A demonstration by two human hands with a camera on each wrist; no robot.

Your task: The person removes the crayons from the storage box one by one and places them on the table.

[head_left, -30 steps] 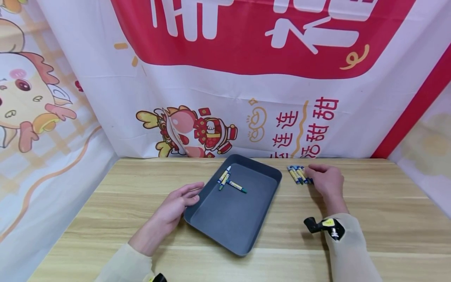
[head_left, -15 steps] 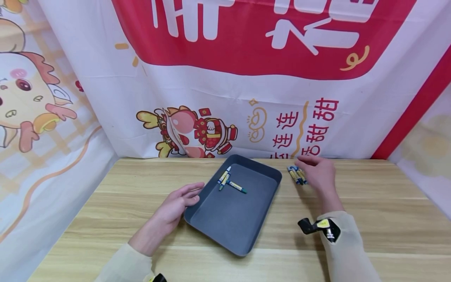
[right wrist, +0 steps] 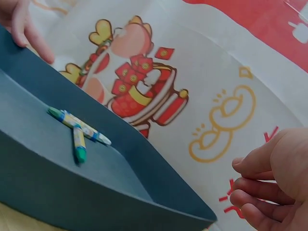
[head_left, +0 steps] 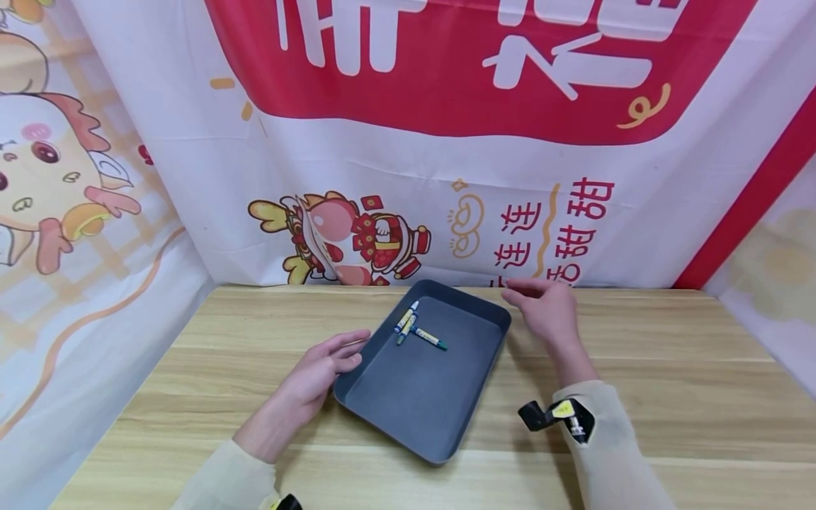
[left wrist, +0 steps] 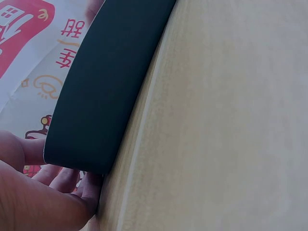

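Note:
A dark grey rectangular tray lies on the table, slanted. Inside, near its left wall, are three crayons: a white-tipped one, a green-tipped one and a darker green-tipped one. My left hand rests against the tray's left side, thumb tip at the rim and fingers along the outer wall. Just beyond the tray's right corner hovers my right hand, thumb and fingers bent close together. No crayon shows at its fingertips in the right wrist view; I cannot tell whether it holds one.
Behind the wooden table hangs a white and red printed cloth, meeting its back edge. Another printed cloth hangs at the left. A black camera mount sits on the right sleeve.
My right hand has moved left from the crayon pile toward the tray's right corner and now covers where the pile lay. My left hand, the tray and the crayons inside stay put.

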